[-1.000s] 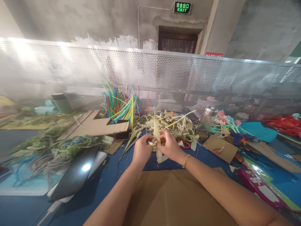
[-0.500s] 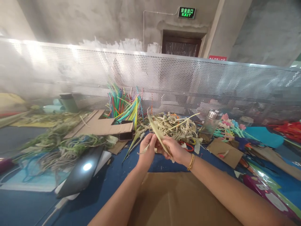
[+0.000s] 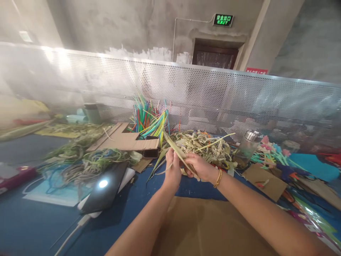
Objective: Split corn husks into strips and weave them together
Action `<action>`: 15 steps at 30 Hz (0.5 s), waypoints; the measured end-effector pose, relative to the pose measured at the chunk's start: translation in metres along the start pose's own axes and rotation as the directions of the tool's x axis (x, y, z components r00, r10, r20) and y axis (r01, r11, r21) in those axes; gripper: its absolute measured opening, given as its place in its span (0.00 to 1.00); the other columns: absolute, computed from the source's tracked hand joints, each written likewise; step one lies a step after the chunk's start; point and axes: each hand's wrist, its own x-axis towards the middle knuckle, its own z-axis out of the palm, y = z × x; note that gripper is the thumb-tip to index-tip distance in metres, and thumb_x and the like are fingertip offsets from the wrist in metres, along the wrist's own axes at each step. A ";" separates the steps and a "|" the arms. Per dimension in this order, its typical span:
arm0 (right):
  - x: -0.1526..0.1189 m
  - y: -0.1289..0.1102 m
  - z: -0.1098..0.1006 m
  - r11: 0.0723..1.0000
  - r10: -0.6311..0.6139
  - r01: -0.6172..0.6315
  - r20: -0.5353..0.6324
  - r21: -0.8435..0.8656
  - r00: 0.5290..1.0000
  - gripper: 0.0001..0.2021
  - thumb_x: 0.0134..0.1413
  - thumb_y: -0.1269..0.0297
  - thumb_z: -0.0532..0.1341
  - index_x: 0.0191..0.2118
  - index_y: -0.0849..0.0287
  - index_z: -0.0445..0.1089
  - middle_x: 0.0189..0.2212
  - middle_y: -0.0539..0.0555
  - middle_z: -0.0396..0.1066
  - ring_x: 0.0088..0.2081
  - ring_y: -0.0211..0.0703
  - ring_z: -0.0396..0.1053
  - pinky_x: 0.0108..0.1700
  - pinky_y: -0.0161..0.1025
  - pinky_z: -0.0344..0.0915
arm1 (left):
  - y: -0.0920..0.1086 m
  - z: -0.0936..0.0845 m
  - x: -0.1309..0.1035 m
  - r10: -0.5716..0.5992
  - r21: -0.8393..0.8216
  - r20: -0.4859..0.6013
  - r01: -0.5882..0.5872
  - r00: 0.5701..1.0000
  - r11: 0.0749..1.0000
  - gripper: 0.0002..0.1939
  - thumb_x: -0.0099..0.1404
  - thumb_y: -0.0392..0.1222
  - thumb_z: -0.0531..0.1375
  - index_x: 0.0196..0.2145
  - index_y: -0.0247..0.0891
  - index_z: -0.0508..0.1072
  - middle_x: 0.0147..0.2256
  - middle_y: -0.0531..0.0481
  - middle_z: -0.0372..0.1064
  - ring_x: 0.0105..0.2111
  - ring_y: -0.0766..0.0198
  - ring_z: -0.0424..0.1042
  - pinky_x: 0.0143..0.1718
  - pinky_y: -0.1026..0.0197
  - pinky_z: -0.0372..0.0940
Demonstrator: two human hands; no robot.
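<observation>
A long pale green husk strip (image 3: 175, 147) slants between my hands, its thin tip pointing up and to the left. My left hand (image 3: 173, 165) is closed on its left side, with a narrow strand sticking out to the left below. My right hand (image 3: 198, 167), with a gold bracelet at the wrist, pinches the strip's lower part. Both hands are close together above the blue table (image 3: 133, 209). Just behind them lies a heap of dry, curled husk strips (image 3: 210, 144).
Brown cardboard (image 3: 205, 227) lies under my forearms. At left are an L-shaped cardboard piece (image 3: 125, 140), tangled cords (image 3: 77, 172) and a lit dark device (image 3: 106, 193). Coloured stems (image 3: 149, 119) stand behind. At right are a glass bottle (image 3: 246, 147) and a cardboard square (image 3: 265, 181).
The whole view has shifted, so things appear further right. My hands still hold the husk strip, with only slight movement of the fingers.
</observation>
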 end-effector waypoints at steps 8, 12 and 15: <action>0.044 -0.033 -0.048 0.775 -0.293 -0.063 -0.446 -0.629 0.846 0.16 0.53 0.67 0.53 0.47 0.61 0.67 0.26 0.53 0.71 0.24 0.40 0.66 0.28 0.36 0.62 | 0.007 0.004 -0.009 -0.081 -0.065 0.012 0.081 0.997 0.995 0.25 0.64 0.54 0.57 0.54 0.38 0.62 0.52 0.39 0.65 0.51 0.54 0.67 0.47 0.56 0.63; 0.056 -0.030 -0.045 0.542 -0.495 0.001 -0.319 -0.840 0.808 0.06 0.56 0.65 0.54 0.34 0.57 0.68 0.30 0.53 0.70 0.34 0.43 0.66 0.38 0.38 0.62 | 0.027 -0.002 -0.022 0.385 0.152 0.150 -0.406 0.911 0.901 0.11 0.64 0.44 0.57 0.44 0.40 0.70 0.45 0.44 0.69 0.49 0.55 0.66 0.51 0.52 0.60; 0.059 -0.004 -0.021 0.418 -0.456 0.195 -0.019 -0.887 0.890 0.05 0.51 0.65 0.60 0.26 0.52 0.65 0.21 0.47 0.64 0.25 0.40 0.61 0.30 0.38 0.61 | 0.039 -0.005 -0.028 0.540 0.134 0.252 -0.582 0.803 0.802 0.07 0.64 0.38 0.57 0.41 0.41 0.72 0.42 0.45 0.71 0.46 0.56 0.68 0.50 0.51 0.61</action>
